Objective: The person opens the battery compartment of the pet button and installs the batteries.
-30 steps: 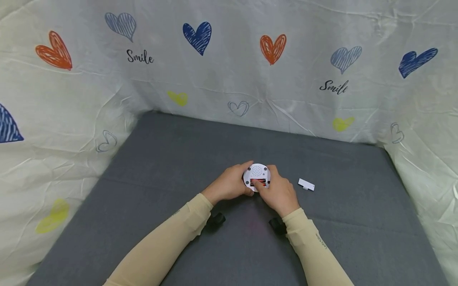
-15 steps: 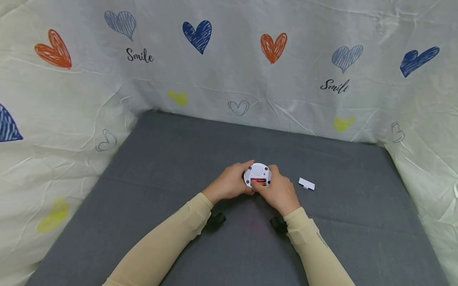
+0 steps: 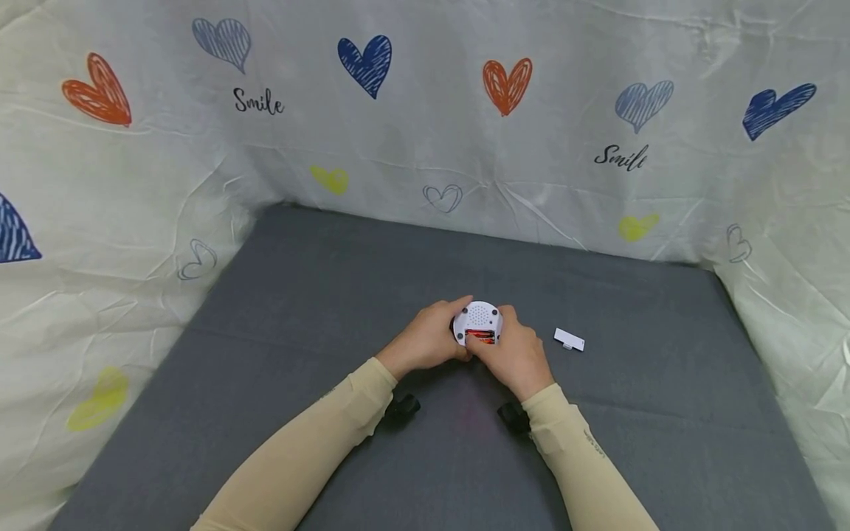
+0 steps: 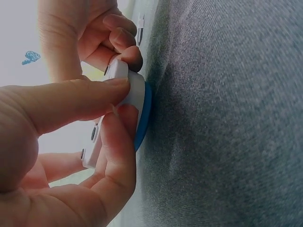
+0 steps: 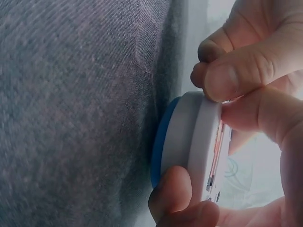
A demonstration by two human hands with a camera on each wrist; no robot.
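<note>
A round white device is held just over the grey cloth, its underside facing up. It shows speaker holes, small dark feet and an uncovered battery compartment with orange-red batteries inside. My left hand grips its left side, thumb and fingers at the rim. Curled round the right side is my right hand, its thumb reaching to the compartment's left end. From the wrists, the device's white wall and blue lower edge show. A white battery cover lies right of my right hand.
The grey cloth covers the work surface. A pale curtain printed with hearts and "Smile" rises at the back and both sides. A black wrist mount sits beneath my right wrist, another beneath the left.
My right thumb has shifted slightly left and down over the compartment, and more of the batteries shows. Both hands keep their hold on the device. The cover stays in place.
</note>
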